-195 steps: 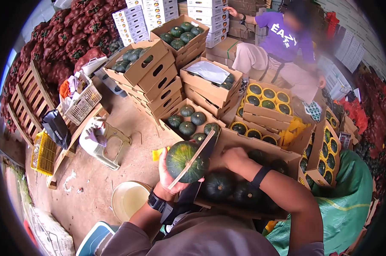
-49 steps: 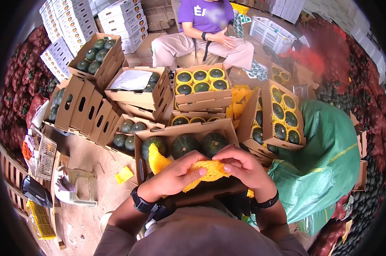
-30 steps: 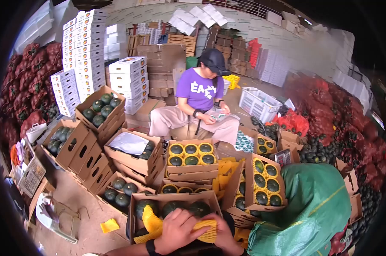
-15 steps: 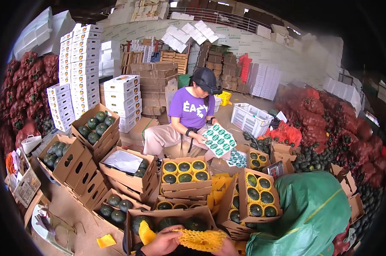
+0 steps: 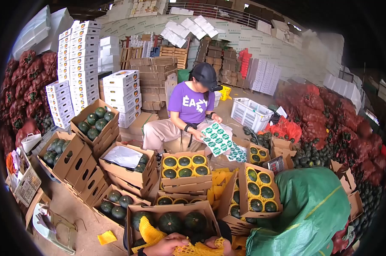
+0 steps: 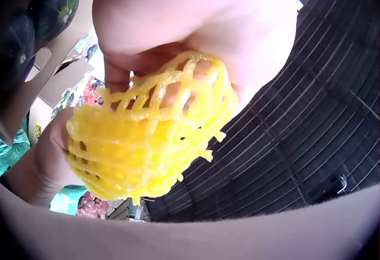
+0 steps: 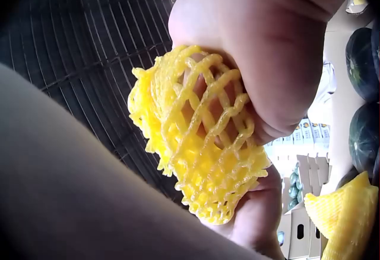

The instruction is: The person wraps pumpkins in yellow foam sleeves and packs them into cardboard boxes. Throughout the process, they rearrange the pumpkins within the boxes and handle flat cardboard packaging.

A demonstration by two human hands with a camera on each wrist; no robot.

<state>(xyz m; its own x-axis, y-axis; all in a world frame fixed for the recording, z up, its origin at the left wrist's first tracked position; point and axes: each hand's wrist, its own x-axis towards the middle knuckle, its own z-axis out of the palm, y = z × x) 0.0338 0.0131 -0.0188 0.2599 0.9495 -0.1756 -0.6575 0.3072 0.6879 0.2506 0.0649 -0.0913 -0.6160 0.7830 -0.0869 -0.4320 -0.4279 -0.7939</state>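
Low in the head view, my left hand (image 5: 168,244) and right hand (image 5: 218,243) hold a yellow foam net sleeve (image 5: 197,249) between them. Through its mesh, fingers of the left hand (image 6: 208,16) show in the left wrist view. The right hand (image 7: 255,46) likewise has fingers behind the mesh of the foam net sleeve (image 7: 208,135) in its own wrist view. Just beyond the hands, an open cardboard box (image 5: 135,208) holds dark green pumpkins (image 5: 170,222). More yellow foam net (image 5: 148,233) lies over the box's left part, beside the left hand.
Boxes of net-wrapped pumpkins (image 5: 185,172) stand ahead, and another (image 5: 261,190) at right beside a green sack (image 5: 312,209). Stacked cartons (image 5: 80,164) fill the left. A seated person (image 5: 188,106) holds a sheet of green-and-white labels (image 5: 217,139). A stool (image 5: 52,228) stands lower left.
Earlier my left hand held a pumpkin and a wooden strip, with the right hand in the box; now both hold the net sleeve. My view has tilted up. The seated person has raised the label sheet.
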